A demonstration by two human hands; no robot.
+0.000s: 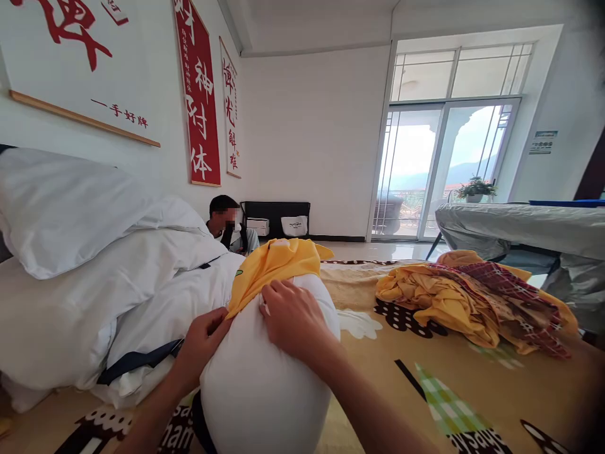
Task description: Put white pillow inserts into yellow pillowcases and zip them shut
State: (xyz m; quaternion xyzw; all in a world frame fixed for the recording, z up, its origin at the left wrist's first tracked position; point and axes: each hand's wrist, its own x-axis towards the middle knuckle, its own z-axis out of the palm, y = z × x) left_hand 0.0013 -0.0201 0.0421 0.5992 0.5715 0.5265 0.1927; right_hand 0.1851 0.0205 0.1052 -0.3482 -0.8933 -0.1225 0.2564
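Note:
A plump white pillow (269, 391) stands in front of me on the bed. A yellow pillowcase (274, 261) covers only its far end, bunched and loose. At the near left edge of that cloth, my left hand (203, 337) is closed, pinching the rim between thumb and fingers. My right hand (293, 318) lies on top of the pillow just below the cloth's edge, its fingers curled in and gripping the white surface. Its fingertips are partly hidden, so whether they also catch the yellow cloth is unclear.
White bedding (118, 252) is heaped on the left. Crumpled yellow and red-checked cloth (472, 296) lies on the right of the patterned bed sheet (378, 384). Beyond the bed a person (227, 221) sits low. A covered table (496, 221) stands by the glass door (411, 170).

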